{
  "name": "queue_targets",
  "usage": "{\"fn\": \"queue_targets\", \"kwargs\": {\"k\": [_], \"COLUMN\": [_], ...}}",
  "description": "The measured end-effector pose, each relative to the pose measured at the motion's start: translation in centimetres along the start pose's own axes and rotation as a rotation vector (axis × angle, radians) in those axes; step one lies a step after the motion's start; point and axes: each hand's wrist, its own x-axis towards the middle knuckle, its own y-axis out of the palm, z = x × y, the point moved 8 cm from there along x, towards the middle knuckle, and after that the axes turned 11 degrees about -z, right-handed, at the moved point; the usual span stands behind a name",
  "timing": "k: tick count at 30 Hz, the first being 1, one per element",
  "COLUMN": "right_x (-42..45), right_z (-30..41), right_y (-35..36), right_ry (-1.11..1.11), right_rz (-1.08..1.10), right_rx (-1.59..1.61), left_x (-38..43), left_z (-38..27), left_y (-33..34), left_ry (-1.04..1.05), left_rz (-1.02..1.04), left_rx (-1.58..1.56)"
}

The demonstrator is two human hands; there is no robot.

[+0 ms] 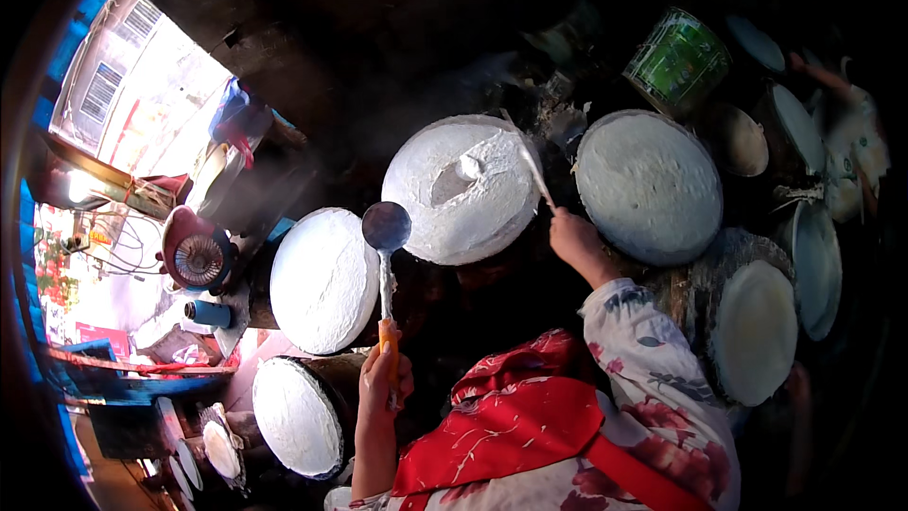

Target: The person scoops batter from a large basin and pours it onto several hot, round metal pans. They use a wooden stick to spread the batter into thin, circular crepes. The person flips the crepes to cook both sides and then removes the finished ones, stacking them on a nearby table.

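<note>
My left hand (pixel 384 374) is closed around the orange handle of a metal ladle (pixel 386 227), whose round, dark bowl points upward between two white-coated round surfaces. My right hand (pixel 578 238) grips a thin, white-smeared stick (pixel 530 163), which lies across the right edge of the middle round surface (pixel 461 220). That surface bears a thick white paste with a raised lump and a hollow near its centre. Another white round surface (pixel 325 280) is left of the ladle, and a greyer one (pixel 649 188) stands right of my right hand.
A green, paste-streaked bucket (pixel 677 60) stands at upper right. More round white surfaces are at lower left (pixel 298 417) and right (pixel 755 333). A small fan (pixel 197 259) and a blue cylindrical container (pixel 208 314) are at left. Someone in patterned clothing (pixel 855 149) is at far right.
</note>
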Motion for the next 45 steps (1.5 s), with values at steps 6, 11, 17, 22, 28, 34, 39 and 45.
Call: {"fn": "queue_targets", "kwargs": {"k": [6,11,17,22,28,34,39,45], "right_x": [-3.0,1.6,-2.4,1.2,-1.3,-1.3,-3.1,-10.9], "right_z": [6.3,0.2,7.1,4.5,7.8,7.2,5.8,3.4], "right_y": [1.3,1.7,2.0,2.2,2.0,3.4,1.4,2.5], "right_ry": [-0.308,-0.146,-0.517,-0.435,-0.601,-0.636,-0.462,-0.052], "right_rz": [0.234,0.042,0.153,0.05,0.207,0.162,0.132,0.167], "right_rx": [-0.12,-0.115,-0.159,-0.207,-0.141,-0.196,-0.029,-0.005], "left_x": [-0.3,-1.1,-0.6,-0.7,-0.4,1.1,3.6,5.7], "left_z": [0.2,-0.1,0.4,0.3,-0.1,-0.6,-1.3,-1.5], "left_y": [-0.9,-0.9,-0.5,0.2,0.3,0.2,0.0,0.8], "left_ry": [-0.028,-0.04,-0.053,-0.058,-0.053,-0.021,0.046,0.078], "left_rz": [0.041,0.011,0.018,-0.007,-0.025,-0.052,-0.04,0.039], "left_rx": [-0.041,-0.006,-0.059,-0.041,0.019,0.11,0.186,0.221]}}
